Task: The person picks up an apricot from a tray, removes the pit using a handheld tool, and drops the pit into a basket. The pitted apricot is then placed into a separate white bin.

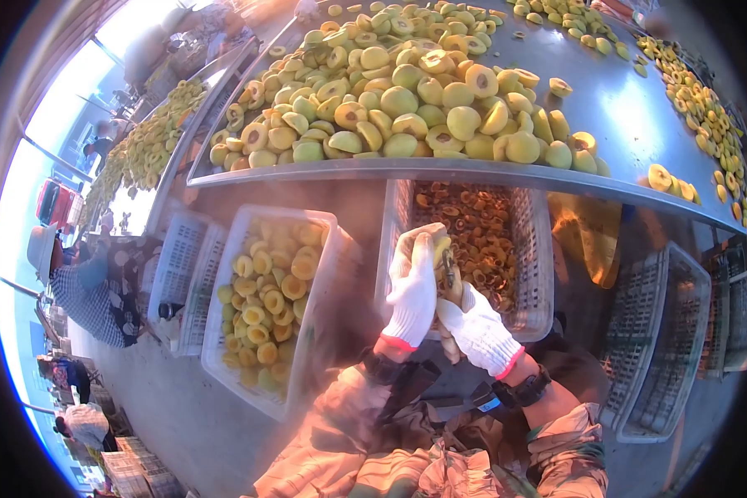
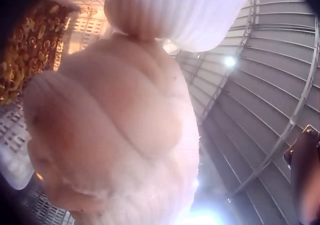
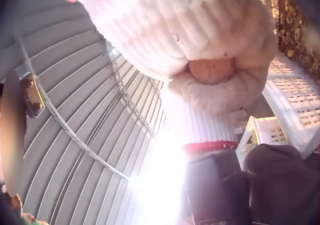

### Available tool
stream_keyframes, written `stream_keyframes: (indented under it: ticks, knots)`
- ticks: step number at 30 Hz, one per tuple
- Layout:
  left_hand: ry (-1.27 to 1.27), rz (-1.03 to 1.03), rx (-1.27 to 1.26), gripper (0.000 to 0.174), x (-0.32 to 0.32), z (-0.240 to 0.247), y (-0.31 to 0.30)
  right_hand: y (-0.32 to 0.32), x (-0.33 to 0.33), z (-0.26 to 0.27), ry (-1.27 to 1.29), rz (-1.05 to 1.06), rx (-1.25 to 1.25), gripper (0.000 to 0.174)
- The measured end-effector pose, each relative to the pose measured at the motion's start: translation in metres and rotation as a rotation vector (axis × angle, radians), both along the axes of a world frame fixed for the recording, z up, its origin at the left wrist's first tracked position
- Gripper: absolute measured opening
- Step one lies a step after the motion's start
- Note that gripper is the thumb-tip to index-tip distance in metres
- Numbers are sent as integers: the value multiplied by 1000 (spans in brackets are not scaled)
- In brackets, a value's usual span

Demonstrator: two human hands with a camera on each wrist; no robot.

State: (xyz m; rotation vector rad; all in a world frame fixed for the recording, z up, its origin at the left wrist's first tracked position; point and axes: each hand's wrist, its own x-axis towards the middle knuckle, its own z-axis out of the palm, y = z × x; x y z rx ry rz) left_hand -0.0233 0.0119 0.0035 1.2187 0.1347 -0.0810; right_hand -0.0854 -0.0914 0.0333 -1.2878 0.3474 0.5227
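Observation:
In the head view both hands wear white knit gloves with red cuffs and meet over a crate. My left hand [image 1: 413, 286] grips a yellow-green apricot [image 1: 441, 248], most of which its fingers hide. Close against it, my right hand [image 1: 481, 330] holds a small hand tool [image 1: 450, 272] with a dark metal end at the fruit. The tan, rounded butt of its handle [image 3: 212, 71] pokes out of the curled glove in the right wrist view. From the left wrist, the left glove [image 2: 115, 120] fills the picture and covers the fruit.
A metal table [image 1: 622, 100] bears a heap of apricots, many halved. Beneath its edge stands a crate [image 1: 540, 274] of brown, pit-like pieces. To the left, a white crate [image 1: 307, 349] holds apricot halves. Stacked crates [image 1: 660, 349] stand right; a person [image 1: 91, 295] sits far left.

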Motion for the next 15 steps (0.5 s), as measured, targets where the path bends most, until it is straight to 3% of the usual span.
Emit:
stream_keyframes:
  ticks: [4, 7, 9, 12, 15]
  knots:
    - [-246, 24, 220, 22, -3, 4, 1, 2, -4, -8, 13, -31, 169, 22]
    - [62, -21, -81, 21, -2, 21, 12, -4, -2, 1, 100, 5, 358, 20]
    - [-6, -36, -42, 22, -2, 21, 14, -5, -1, 1, 117, 5, 428, 20]
    - [-208, 3, 220, 22, -3, 8, 3, 11, -5, -8, 21, -62, 97, 21]
    - [-140, 29, 54, 22, -5, 5, -2, 15, -7, -13, -4, -96, 16, 22]
